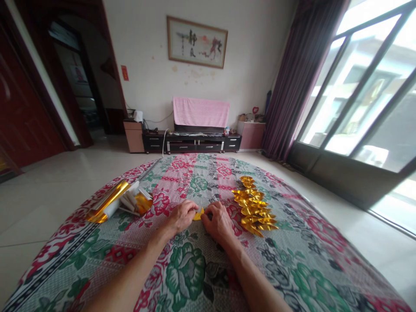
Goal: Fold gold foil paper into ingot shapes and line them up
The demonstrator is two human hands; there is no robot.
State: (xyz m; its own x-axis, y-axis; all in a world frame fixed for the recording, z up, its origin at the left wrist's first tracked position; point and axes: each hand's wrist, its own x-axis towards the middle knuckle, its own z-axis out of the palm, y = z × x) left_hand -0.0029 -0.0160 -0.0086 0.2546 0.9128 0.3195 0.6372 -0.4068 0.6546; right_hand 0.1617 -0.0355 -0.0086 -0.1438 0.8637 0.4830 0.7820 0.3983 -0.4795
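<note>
Between my two hands, low over the patterned cloth (185, 268), is a small piece of gold foil paper (198, 214). My left hand (183, 215) has its fingers closed on the paper's left end. On its right end, my right hand (219, 221) grips it with thumb and fingers bent in. Part of the paper is hidden behind the fingers. To the right of my right hand lies a pile of folded gold paper pieces (255, 208) with pointed ends. Left of my left hand are a loose roll of gold paper (108, 203) and several gold and white sheets (136, 199).
The flowered cloth spreads over a broad rounded surface. Beyond it stands a low black cabinet (195, 143) with a pink cloth (201, 113) draped above. A framed picture (197, 42) hangs on the wall. Purple curtains (292, 82) and large windows are at the right.
</note>
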